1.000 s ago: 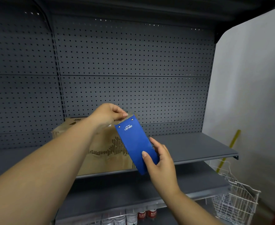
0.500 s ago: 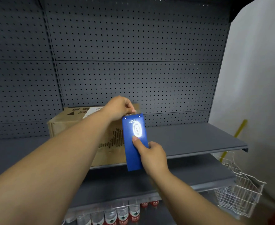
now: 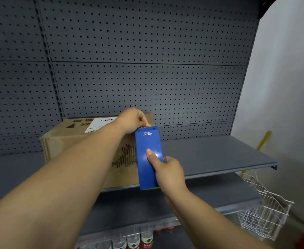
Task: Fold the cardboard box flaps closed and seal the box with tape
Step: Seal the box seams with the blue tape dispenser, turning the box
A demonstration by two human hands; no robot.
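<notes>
With the right hand (image 3: 169,174) gripping the blue tape dispenser (image 3: 148,157) and the left hand (image 3: 132,120) pinching its tape end at the box (image 3: 79,141), pull straight, keeping tension.

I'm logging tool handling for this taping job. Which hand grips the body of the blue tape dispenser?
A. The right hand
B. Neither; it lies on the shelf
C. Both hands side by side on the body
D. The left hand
A: the right hand wraps the blue tape dispenser with its thumb on the face, while the left hand pinches at its top edge by the cardboard box.
</notes>
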